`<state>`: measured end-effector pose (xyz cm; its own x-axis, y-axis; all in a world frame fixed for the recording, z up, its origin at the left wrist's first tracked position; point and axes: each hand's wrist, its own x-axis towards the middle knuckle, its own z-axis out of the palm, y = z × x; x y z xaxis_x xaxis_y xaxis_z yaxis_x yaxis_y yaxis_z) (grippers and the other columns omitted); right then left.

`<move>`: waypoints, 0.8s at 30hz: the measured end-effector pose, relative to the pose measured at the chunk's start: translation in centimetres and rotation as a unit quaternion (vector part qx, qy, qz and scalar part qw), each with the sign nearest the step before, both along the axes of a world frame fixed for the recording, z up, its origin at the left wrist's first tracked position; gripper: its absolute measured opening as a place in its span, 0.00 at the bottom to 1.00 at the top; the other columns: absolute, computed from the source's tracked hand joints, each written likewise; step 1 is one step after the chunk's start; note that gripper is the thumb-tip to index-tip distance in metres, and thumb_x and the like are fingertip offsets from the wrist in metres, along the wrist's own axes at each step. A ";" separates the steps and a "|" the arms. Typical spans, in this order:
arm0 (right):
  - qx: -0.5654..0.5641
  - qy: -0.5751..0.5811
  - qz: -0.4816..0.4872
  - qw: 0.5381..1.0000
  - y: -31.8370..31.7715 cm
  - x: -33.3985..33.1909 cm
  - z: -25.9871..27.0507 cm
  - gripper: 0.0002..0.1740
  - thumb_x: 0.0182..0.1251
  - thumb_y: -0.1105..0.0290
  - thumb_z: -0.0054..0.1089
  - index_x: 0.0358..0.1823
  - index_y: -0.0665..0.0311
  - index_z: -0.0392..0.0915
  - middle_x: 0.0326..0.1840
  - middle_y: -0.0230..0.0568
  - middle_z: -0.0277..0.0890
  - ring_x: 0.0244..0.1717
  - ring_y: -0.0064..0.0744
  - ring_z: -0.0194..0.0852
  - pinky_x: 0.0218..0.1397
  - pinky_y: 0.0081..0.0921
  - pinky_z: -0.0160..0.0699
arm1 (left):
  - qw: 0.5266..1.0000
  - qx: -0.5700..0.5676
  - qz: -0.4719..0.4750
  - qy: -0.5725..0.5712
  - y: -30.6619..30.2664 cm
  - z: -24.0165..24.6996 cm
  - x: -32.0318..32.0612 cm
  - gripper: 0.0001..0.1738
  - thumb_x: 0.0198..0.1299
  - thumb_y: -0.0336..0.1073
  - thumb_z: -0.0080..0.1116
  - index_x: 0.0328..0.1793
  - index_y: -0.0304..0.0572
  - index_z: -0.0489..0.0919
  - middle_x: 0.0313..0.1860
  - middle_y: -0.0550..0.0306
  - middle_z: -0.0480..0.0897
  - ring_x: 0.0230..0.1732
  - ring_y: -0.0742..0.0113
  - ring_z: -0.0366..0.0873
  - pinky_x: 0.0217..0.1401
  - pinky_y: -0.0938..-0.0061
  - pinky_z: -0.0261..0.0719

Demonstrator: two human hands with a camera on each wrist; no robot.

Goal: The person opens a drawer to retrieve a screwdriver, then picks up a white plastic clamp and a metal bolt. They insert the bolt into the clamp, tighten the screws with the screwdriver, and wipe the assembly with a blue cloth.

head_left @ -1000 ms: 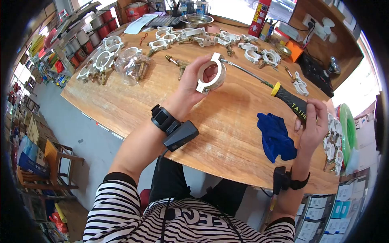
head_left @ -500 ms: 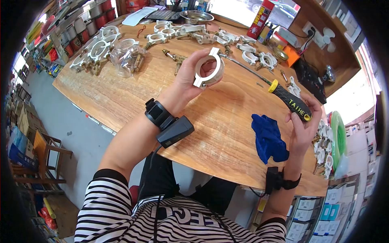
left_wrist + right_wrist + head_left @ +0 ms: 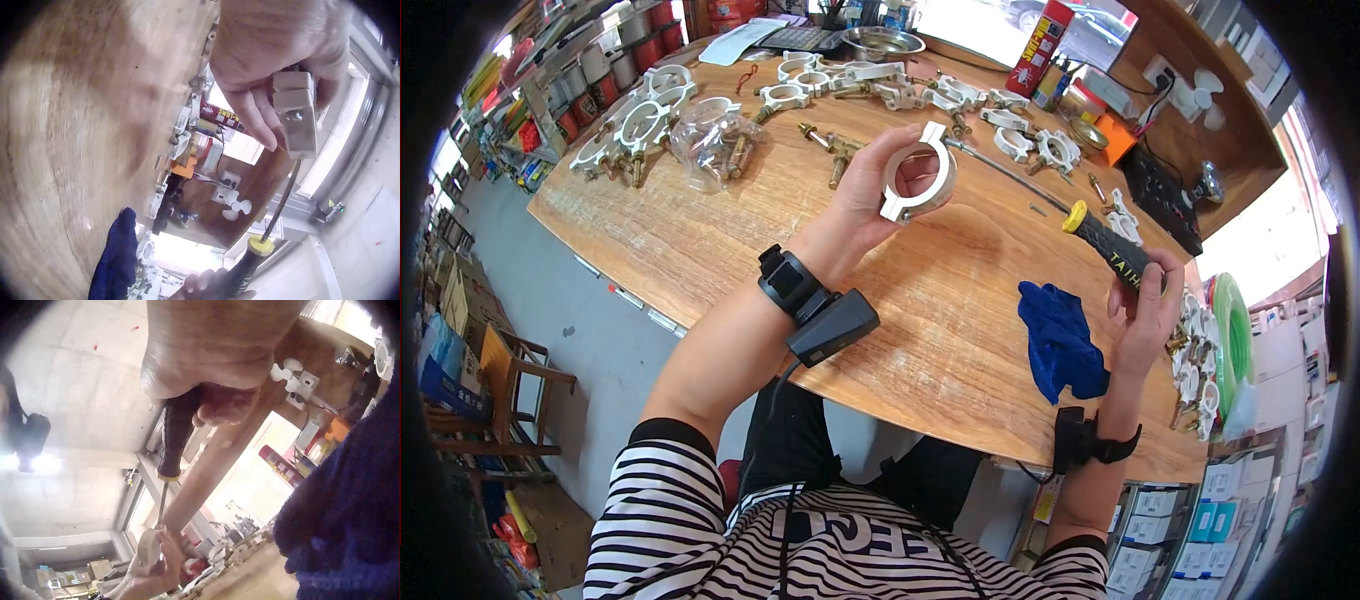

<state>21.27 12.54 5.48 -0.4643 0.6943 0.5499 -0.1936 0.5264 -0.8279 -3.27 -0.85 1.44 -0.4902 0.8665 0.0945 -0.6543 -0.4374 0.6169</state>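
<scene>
My left hand (image 3: 863,195) grips a white ring-shaped pipe clamp (image 3: 946,178) above the table, thumb along its top and fingers behind and through the ring. A screw head (image 3: 296,115) shows in one of the clamp's lugs in the left wrist view. My right hand (image 3: 1145,325) holds a long screwdriver by the back end of its black handle (image 3: 1105,245), which has a yellow collar. The screwdriver's shaft (image 3: 1010,175) slants up to the left, its tip at the clamp's upper lug. Below the screwdriver lies a dark blue cloth (image 3: 1060,340).
Brass bolts (image 3: 832,148) lie behind my left hand. More white clamps (image 3: 642,125) stand at the table's back and left, beside a clear plastic bag (image 3: 705,160) of fittings. A red spray can (image 3: 1040,48) and a green hose coil (image 3: 1232,345) are to the right.
The fingers of my right hand have shifted on the screwdriver handle, loosening to show its end, then closing over it again. My left hand keeps the clamp in nearly the same pose. The head view has shifted slightly.
</scene>
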 end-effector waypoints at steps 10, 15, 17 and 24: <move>-0.034 0.036 0.110 0.993 -1.1 -0.3 0.4 0.14 0.60 0.73 0.47 0.45 0.69 0.58 0.25 0.42 0.66 0.12 0.20 0.59 0.15 0.13 0.57 | 0.999 -0.003 0.036 0.028 0.0 -0.1 -0.4 0.14 0.53 0.46 0.51 0.38 0.45 0.74 0.33 0.59 0.79 0.34 0.70 0.76 0.41 0.67 0.77; -0.181 0.026 0.121 0.976 0.3 0.2 0.6 0.11 0.60 0.70 0.49 0.40 0.68 0.63 0.24 0.41 0.67 0.10 0.19 0.57 0.13 0.11 0.55 | 0.998 0.019 0.002 0.055 -0.6 1.1 -0.1 0.17 0.54 0.46 0.49 0.41 0.41 0.72 0.35 0.52 0.78 0.37 0.64 0.76 0.42 0.65 0.77; -0.167 0.011 0.122 0.978 0.4 0.2 0.6 0.10 0.60 0.70 0.50 0.39 0.68 0.65 0.24 0.40 0.67 0.11 0.18 0.57 0.14 0.11 0.54 | 0.997 0.043 -0.019 0.057 -0.7 1.2 -0.3 0.18 0.54 0.46 0.49 0.42 0.39 0.72 0.36 0.49 0.77 0.39 0.62 0.76 0.42 0.64 0.77; 0.417 -0.146 -0.089 0.893 -1.4 -0.9 0.7 0.27 0.34 0.74 0.69 0.42 0.65 0.73 0.30 0.40 0.72 0.24 0.31 0.69 0.30 0.23 0.70 | 0.993 0.067 -0.097 0.023 -1.3 1.5 -1.1 0.21 0.55 0.45 0.45 0.48 0.35 0.69 0.40 0.41 0.76 0.42 0.56 0.77 0.38 0.67 0.80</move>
<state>20.39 11.09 6.21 -0.5961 0.1766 0.7832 0.1142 0.9842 -0.1349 -4.33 -2.13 2.92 -0.3079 0.9226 0.2326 -0.7072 -0.3854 0.5927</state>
